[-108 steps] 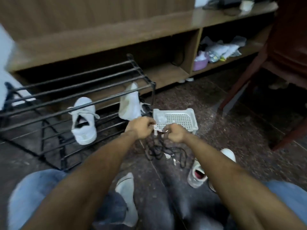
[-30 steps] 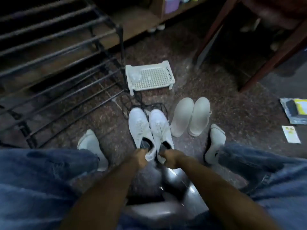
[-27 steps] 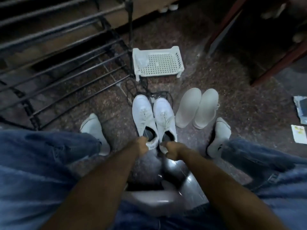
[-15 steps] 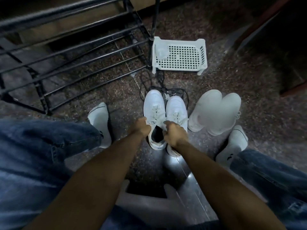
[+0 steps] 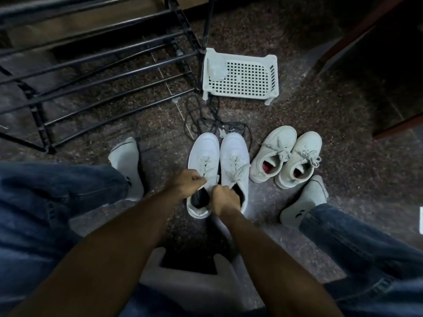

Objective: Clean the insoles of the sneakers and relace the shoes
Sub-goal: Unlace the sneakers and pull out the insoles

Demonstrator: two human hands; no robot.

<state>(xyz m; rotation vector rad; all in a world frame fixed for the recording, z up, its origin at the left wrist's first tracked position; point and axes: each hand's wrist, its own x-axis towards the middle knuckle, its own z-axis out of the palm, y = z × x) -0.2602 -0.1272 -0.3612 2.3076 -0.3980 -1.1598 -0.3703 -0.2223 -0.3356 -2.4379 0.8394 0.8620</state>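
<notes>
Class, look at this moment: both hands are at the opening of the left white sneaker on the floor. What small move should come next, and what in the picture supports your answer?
Probably draw the lace end loose. The left hand pinches a lace by the left sneaker, which is laced, while the right hand grips at its dark opening. Unlacing likely precedes lifting the insole.

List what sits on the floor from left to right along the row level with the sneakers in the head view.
Left socked foot → white sneaker pair with the left hand and right hand at its openings → second pair, cream sneakers with red insoles → right socked foot.
</notes>
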